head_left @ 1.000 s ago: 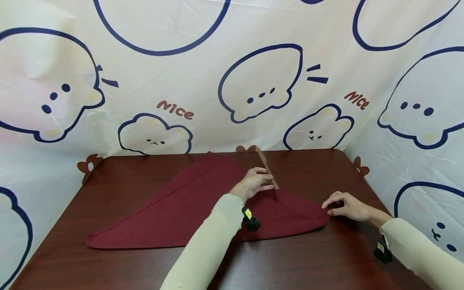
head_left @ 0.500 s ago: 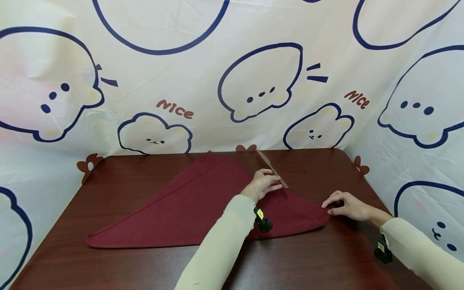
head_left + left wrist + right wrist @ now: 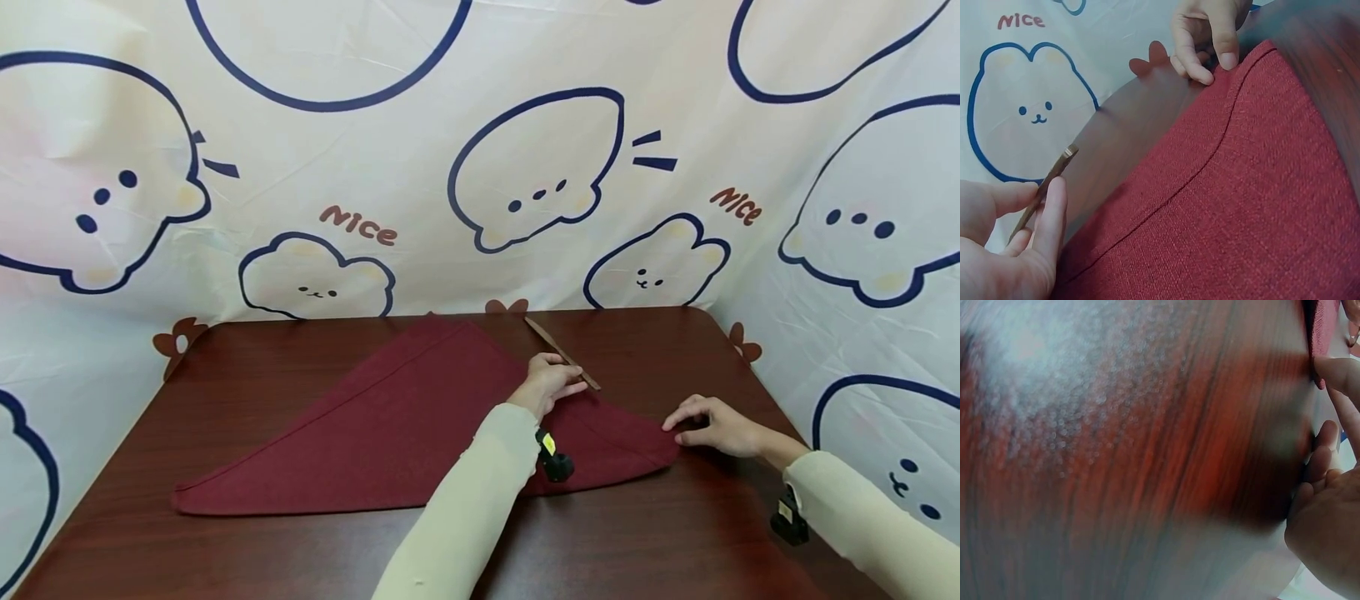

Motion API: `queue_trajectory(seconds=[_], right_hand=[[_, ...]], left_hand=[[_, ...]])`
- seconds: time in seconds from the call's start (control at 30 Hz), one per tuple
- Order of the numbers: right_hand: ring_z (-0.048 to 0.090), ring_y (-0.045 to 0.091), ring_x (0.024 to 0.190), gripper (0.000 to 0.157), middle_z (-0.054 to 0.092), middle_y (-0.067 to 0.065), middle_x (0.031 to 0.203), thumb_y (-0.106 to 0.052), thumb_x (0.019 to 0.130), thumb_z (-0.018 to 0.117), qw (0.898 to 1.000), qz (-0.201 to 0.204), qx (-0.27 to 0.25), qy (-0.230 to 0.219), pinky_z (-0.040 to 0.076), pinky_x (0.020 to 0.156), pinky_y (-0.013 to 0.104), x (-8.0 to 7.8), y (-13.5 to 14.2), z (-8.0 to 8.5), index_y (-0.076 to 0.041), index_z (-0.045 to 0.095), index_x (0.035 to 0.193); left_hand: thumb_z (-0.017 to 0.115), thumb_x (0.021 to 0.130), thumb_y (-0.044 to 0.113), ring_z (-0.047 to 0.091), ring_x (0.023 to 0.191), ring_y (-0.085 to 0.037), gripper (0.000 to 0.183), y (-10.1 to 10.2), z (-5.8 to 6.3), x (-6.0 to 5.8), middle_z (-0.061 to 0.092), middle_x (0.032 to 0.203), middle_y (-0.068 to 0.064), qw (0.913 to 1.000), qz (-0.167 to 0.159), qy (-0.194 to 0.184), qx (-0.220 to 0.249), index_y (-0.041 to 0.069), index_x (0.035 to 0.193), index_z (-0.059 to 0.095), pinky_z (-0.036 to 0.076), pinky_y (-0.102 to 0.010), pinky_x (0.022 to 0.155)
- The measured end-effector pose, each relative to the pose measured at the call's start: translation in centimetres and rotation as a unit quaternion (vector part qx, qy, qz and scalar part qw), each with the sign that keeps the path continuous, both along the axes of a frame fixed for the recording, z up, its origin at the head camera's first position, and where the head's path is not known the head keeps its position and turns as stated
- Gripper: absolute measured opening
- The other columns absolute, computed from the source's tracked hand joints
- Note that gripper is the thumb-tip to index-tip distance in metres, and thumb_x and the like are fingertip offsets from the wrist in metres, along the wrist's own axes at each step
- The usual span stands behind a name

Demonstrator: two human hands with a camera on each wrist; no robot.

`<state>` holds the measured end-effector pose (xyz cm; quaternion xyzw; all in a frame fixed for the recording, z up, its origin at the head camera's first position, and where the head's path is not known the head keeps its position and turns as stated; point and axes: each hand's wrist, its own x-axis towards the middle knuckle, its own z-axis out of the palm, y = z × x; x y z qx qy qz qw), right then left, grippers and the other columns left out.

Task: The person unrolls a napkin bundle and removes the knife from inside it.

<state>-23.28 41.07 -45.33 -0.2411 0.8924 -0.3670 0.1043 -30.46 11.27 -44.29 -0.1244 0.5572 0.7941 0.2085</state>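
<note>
A dark red cloth (image 3: 390,417), folded into a broad triangle with a seam along its edge, lies on the brown table. My left hand (image 3: 550,382) pinches a thin wooden knife (image 3: 553,343) between thumb and fingers, over the cloth's slanting right edge. In the left wrist view the wooden knife (image 3: 1060,164) appears nearly edge-on, slanting up past the fingertips. At the cloth's right corner, my right hand (image 3: 716,427) pinches the fabric with thumb and index finger. The right wrist view catches only a strip of the cloth (image 3: 1322,337) beside that hand.
The dark wood-grain table (image 3: 300,554) extends around the cloth on all sides. Behind it and at both sides hangs a pale curtain (image 3: 420,167) printed with blue-outlined cartoon figures. A small black camera (image 3: 557,465) sits on my left wrist, another camera (image 3: 789,518) on the right.
My left hand has moved a little to the right along the cloth's edge, and the wooden knife now slants more. The right hand has stayed at the corner.
</note>
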Motion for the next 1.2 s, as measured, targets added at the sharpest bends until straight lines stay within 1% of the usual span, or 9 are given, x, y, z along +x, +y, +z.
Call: queue_trajectory(seconds=[0.13,0.3,0.47,0.6,0.7,0.83,0.87,0.97,1.2], right_hand=[[0.051,0.004,0.093,0.013,0.064,0.004,0.1,-0.01,0.09,0.074,1.0,0.004,-0.002,-0.003,0.042,0.077,0.025,0.0,0.0,0.0,-0.01,0.077,0.103],[0.051,0.004,0.093,0.014,0.064,0.004,0.1,-0.009,0.09,0.074,1.0,0.008,-0.003,-0.008,0.042,0.077,0.025,-0.5,0.1,0.1,-0.009,0.077,0.104],[0.051,0.003,0.092,0.014,0.065,0.001,0.1,-0.01,0.09,0.074,1.0,0.007,-0.006,-0.01,0.042,0.076,0.026,-0.7,0.2,0.0,-0.01,0.078,0.103],[0.051,0.005,0.092,0.015,0.064,0.0,0.099,-0.009,0.09,0.074,1.0,0.012,-0.01,-0.003,0.041,0.075,0.026,-0.5,0.4,-0.3,-0.011,0.078,0.104],[0.051,0.005,0.092,0.014,0.064,0.001,0.099,-0.009,0.09,0.074,1.0,0.017,-0.011,-0.005,0.041,0.075,0.026,-0.2,0.4,-0.5,-0.011,0.077,0.104],[0.05,0.004,0.092,0.014,0.063,0.003,0.099,-0.008,0.091,0.073,1.0,0.019,-0.017,-0.015,0.041,0.074,0.025,0.2,0.4,-0.6,-0.009,0.077,0.104],[0.05,0.004,0.092,0.014,0.063,0.004,0.099,-0.007,0.091,0.072,1.0,0.02,-0.018,-0.015,0.041,0.073,0.025,0.3,0.5,-0.5,-0.009,0.077,0.104],[0.05,0.003,0.092,0.014,0.063,0.004,0.099,-0.006,0.091,0.072,1.0,0.019,-0.02,-0.015,0.042,0.074,0.025,0.3,0.6,-0.4,-0.008,0.077,0.104],[0.049,0.003,0.092,0.014,0.063,0.004,0.1,-0.007,0.091,0.072,1.0,0.016,-0.016,-0.012,0.04,0.072,0.025,-0.1,0.4,-0.4,-0.009,0.077,0.104]], left_hand=[[0.065,0.092,-0.008,0.069,0.116,-0.035,0.049,0.2,0.0,0.2,0.051,0.138,-0.027,0.9999,0.011,0.004,-0.008,-0.002,0.137,0.045,0.06,-0.037,0.09],[0.066,0.091,-0.009,0.072,0.108,-0.037,0.049,1.0,0.5,0.6,0.049,0.141,-0.027,0.9975,0.046,0.014,-0.052,-0.003,0.136,0.048,0.061,-0.036,0.087],[0.07,0.086,-0.013,0.075,0.096,-0.035,0.046,2.0,0.9,0.4,0.056,0.127,-0.026,0.9907,0.092,0.019,-0.098,-0.003,0.126,0.052,0.062,-0.035,0.079],[0.077,0.078,-0.015,0.077,0.084,-0.033,0.046,2.7,0.1,-0.3,0.062,0.114,-0.025,0.9844,0.109,0.02,-0.137,-0.002,0.116,0.056,0.063,-0.033,0.07],[0.081,0.072,-0.016,0.076,0.076,-0.033,0.047,3.1,-0.7,-0.7,0.066,0.113,-0.026,0.9791,0.122,0.015,-0.162,-0.002,0.111,0.06,0.062,-0.035,0.064],[0.084,0.066,-0.016,0.07,0.058,-0.027,0.042,3.6,-1.1,-0.4,0.072,0.097,-0.023,0.9702,0.147,0.009,-0.192,-0.003,0.102,0.068,0.059,-0.035,0.055],[0.083,0.065,-0.019,0.068,0.056,-0.026,0.04,3.8,-1.1,-0.4,0.072,0.094,-0.023,0.9704,0.158,0.007,-0.182,-0.005,0.1,0.069,0.059,-0.036,0.054],[0.085,0.064,-0.017,0.062,0.053,-0.021,0.036,4.2,-0.9,-0.3,0.073,0.086,-0.019,0.9653,0.164,0.011,-0.203,-0.003,0.094,0.07,0.057,-0.034,0.053],[0.085,0.064,-0.018,0.058,0.045,-0.018,0.035,3.9,-0.9,-0.8,0.07,0.085,-0.018,0.9638,0.164,0.015,-0.21,-0.002,0.092,0.069,0.052,-0.027,0.045]])
